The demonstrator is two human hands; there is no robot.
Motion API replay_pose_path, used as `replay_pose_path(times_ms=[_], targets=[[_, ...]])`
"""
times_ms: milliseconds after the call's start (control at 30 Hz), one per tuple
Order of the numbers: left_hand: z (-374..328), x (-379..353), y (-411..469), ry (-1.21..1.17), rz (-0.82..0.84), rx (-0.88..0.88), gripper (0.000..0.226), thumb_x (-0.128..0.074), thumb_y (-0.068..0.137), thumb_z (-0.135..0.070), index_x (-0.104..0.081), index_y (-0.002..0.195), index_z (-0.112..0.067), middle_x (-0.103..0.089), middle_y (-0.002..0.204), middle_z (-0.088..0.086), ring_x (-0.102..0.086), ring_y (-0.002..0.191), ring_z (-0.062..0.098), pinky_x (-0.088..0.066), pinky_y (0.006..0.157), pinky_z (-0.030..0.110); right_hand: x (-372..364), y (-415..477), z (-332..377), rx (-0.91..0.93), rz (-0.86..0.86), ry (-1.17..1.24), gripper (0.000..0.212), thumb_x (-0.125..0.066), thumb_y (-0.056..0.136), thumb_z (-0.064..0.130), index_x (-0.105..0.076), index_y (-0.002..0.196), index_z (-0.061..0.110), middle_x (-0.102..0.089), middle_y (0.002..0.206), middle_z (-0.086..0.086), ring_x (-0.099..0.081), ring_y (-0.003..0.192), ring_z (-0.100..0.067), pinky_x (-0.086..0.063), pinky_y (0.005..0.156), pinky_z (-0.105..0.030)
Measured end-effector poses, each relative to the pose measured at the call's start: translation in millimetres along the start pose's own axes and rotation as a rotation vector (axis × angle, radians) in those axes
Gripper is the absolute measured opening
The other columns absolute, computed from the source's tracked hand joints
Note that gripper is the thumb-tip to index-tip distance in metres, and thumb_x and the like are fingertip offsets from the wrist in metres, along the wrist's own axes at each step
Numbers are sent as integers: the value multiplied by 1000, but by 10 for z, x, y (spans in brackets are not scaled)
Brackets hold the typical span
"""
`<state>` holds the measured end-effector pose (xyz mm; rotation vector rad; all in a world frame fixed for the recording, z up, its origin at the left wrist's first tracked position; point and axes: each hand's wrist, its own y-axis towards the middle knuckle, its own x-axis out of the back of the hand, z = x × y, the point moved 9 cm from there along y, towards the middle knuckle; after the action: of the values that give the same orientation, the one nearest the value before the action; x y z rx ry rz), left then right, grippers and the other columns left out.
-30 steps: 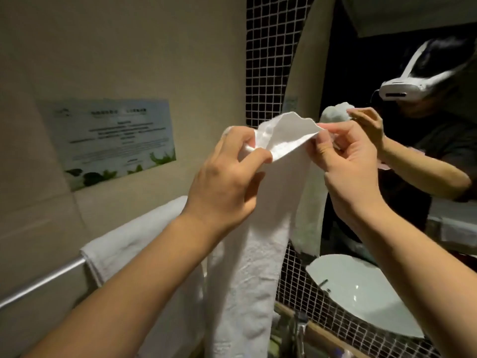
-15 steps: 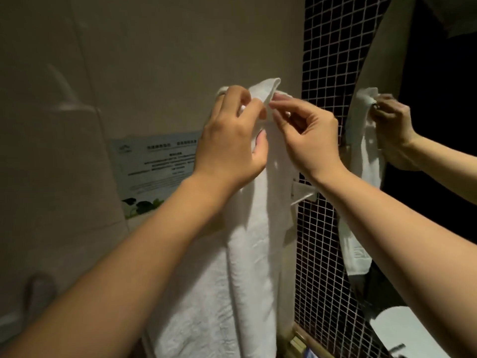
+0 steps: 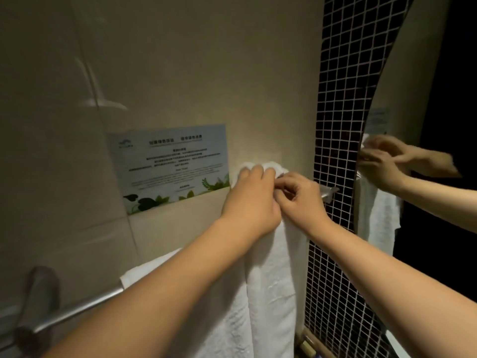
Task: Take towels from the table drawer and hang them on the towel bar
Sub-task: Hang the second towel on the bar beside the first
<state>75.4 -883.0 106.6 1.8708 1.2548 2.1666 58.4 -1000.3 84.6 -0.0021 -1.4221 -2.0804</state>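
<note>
Down from where they were held high against the wall half a second ago, both hands have brought the top of the towel (image 3: 273, 267) to the towel bar (image 3: 77, 310), close to its right-hand bracket beside the dark mosaic tiles (image 3: 335, 112). My left hand (image 3: 251, 200) has its fingers curled over the bunched top fold, gripping it where it humps over the rail. My right hand (image 3: 300, 200) touches the left hand and pinches the same fold from the right between thumb and bent fingers. Below my wrists the long part of the towel hangs straight down in front of the bar. Whether any cloth has gone over to the wall side I cannot tell, since my hands cover that spot.

Further left on the same bar, another towel (image 3: 136, 273) is already draped, so I judge that one done. This one looks nearly hung: what seems left is to spread the bunched top along the rail, even up the drop and let go. The drawer is out of view, so I cannot say whether more towels wait there. A printed notice (image 3: 170, 164) is on the wall above the bar
</note>
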Motion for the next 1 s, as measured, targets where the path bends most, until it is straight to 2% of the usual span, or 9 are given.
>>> replay_pose_path(times_ms=[100,167,333,433,600,733,867,933,1000], targets=[[-11,-316,-162,172,155,75,44,-40,100,-28,-46,140,-11,-52,134,15,-36,130,40,-30,113,46,-75,-41,-32,39,125,-117,16,-68,78,8,-80,83,17,-59,77,17,-60,71,-4,-45,69,-20],[-37,-369,-219,163,169,112,45,-35,103,-31,-42,145,-15,-54,135,14,-38,130,39,-35,108,47,-102,-68,0,66,225,-190,20,-60,83,20,-79,87,19,-60,76,16,-64,73,-16,-47,65,-31],[29,-354,-248,91,296,223,44,-31,103,-43,-47,140,-26,-64,130,14,-60,118,37,-46,91,42,-309,-170,11,95,587,-385,49,-21,85,49,-64,101,29,-75,98,-1,-67,91,-29,-47,70,-38],[103,-339,-285,115,373,250,49,-26,102,-50,-53,138,-30,-64,132,9,-61,119,34,-47,92,42,-357,-153,2,61,679,-469,44,-24,91,46,-61,109,30,-73,108,-2,-66,96,-31,-48,74,-39],[74,-250,-367,207,366,187,48,-43,99,-53,-52,138,-27,-55,132,7,-55,122,32,-47,92,41,-299,-222,-12,42,702,-498,44,-26,105,47,-60,100,21,-71,103,-12,-64,98,-36,-48,80,-42],[127,-222,-372,222,335,159,41,-53,95,-52,-60,127,-27,-63,118,5,-61,111,29,-51,85,38,-28,-274,-123,-26,741,-408,53,-39,98,67,-60,128,28,-59,125,-5,-56,117,-22,-46,99,-41],[241,-231,-312,118,361,192,42,-57,89,-62,-62,117,-31,-70,113,0,-65,106,26,-52,81,33,114,-296,-142,24,642,-303,40,-69,91,45,-66,127,28,-58,113,3,-59,103,-15,-52,91,-38],[270,-230,-290,104,359,181,41,-54,90,-63,-63,114,-31,-71,110,-3,-65,104,24,-53,81,32,134,-228,-168,15,605,-241,30,-76,87,25,-74,117,25,-63,101,3,-62,91,-13,-55,83,-40],[286,-223,-248,102,342,184,36,-53,92,-61,-62,109,-31,-71,107,-3,-65,102,24,-53,81,33,115,-139,-169,18,651,-239,26,-78,86,19,-78,112,24,-66,96,3,-63,88,-14,-55,81,-38]])
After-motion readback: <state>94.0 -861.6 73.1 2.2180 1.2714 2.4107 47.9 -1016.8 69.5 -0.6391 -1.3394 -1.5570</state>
